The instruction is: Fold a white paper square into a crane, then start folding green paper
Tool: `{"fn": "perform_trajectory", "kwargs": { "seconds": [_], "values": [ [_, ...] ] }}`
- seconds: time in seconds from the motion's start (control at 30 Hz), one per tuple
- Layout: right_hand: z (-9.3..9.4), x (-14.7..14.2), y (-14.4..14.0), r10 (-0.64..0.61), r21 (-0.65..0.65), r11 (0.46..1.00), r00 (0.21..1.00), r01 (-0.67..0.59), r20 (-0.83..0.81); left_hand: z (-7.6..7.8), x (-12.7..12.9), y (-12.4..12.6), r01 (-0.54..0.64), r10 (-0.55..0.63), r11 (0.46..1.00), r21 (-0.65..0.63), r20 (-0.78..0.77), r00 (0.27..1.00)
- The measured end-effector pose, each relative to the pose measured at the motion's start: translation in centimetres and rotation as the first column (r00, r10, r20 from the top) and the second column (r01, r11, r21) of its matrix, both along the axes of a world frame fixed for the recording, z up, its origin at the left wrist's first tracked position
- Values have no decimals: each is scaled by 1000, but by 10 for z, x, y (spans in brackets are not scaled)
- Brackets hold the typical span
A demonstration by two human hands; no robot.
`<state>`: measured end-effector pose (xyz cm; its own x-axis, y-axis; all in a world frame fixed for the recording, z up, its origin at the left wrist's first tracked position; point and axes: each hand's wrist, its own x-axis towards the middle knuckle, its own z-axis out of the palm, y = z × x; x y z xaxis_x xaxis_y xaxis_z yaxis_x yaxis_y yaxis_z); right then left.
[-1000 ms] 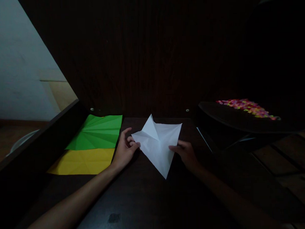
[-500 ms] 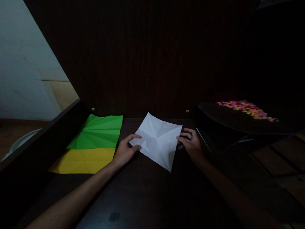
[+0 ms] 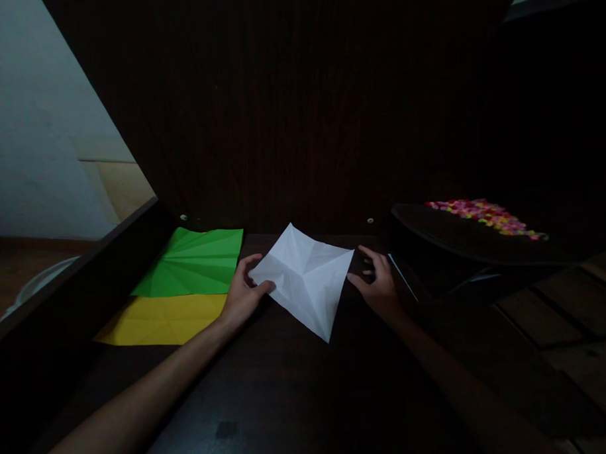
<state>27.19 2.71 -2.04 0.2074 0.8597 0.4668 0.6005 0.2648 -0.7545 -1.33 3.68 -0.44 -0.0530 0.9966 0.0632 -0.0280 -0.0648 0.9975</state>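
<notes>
Dark wood desk (image 3: 289,399), dark panel behind, room dim; pale wall at far left. No readable writing or labels. Green sheet (image 3: 195,260) w/ fan creases and yellow sheet (image 3: 162,319) lie flat, left of centre, touching each other. Dark tray (image 3: 463,244) at right w/ multicolour bits (image 3: 484,215) on top. White paper (image 3: 305,276), creased, opened as diamond, mid-desk near back panel. Left hand (image 3: 240,297) pinches its left corner, thumb over fingers. Right hand (image 3: 379,284) at right corner, fingers curled, slightly apart; grip on the corner unclear. Both forearms stretched fwd.
</notes>
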Motion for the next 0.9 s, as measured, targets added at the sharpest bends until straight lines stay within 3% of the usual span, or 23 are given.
{"fn": "perform_trajectory", "kwargs": {
  "seconds": [0.13, 0.23, 0.4, 0.6, 0.73, 0.9],
  "values": [
    [6, -3, -3, 64, 29, 998, 997, -63, -37, 0, 0, 1, 12, -8, 999, -31, 112, 994],
    [7, -4, -4, 175, 6, 984, 969, -177, -175, 1, 2, 0, 41, -39, 999, -11, 139, 989],
    [5, -6, -3, 330, 18, 936, 862, -351, -385, 0, 3, -5, 60, -60, 984, 169, -4, 998],
    [14, -9, -17, 493, -20, 854, 820, -520, -291, -4, -2, -6, 61, -21, 964, 258, -153, 988],
    [18, -8, -25, 518, -117, 829, 830, -547, -206, -1, -6, -3, 75, 19, 953, 294, -304, 952],
    [15, -7, -18, 394, -155, 894, 902, -421, -179, 2, -9, 0, 26, 95, 952, 305, -377, 921]
  ]
}}
